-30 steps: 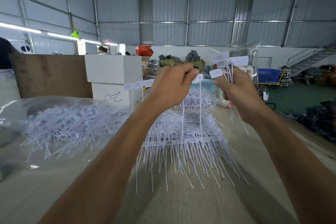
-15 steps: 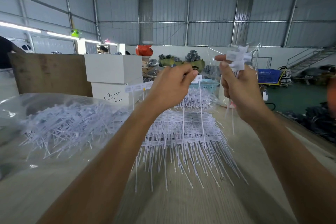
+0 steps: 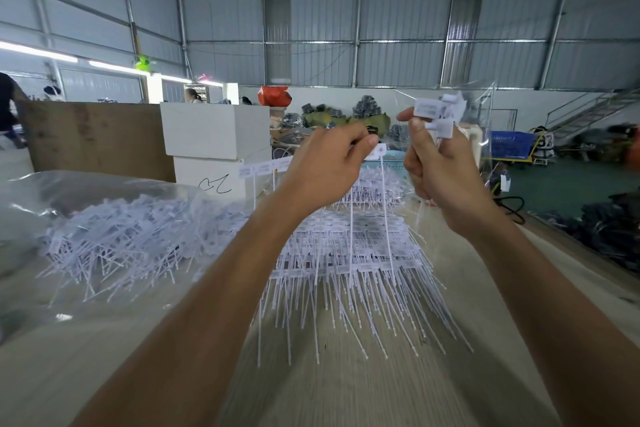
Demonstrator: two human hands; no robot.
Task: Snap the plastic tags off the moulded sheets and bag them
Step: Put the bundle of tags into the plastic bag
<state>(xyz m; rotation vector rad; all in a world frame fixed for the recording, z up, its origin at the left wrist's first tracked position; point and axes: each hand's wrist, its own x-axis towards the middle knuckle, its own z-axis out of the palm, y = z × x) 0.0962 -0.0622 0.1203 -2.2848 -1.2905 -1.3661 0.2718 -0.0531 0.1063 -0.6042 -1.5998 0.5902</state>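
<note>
The right hand (image 3: 441,166), gripping loose tags (image 3: 439,113), has lifted clear of the sheet (image 3: 367,208) the left hand (image 3: 329,168) still pinches: another tag seems freed.

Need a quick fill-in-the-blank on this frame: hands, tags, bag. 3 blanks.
1. The left hand holds up a moulded sheet of ____.
2. The bunch of loose tags is gripped in the ____ hand.
3. The clear bag of tags lies on the ____ side of the table.

Missing: tags; right; left
</note>
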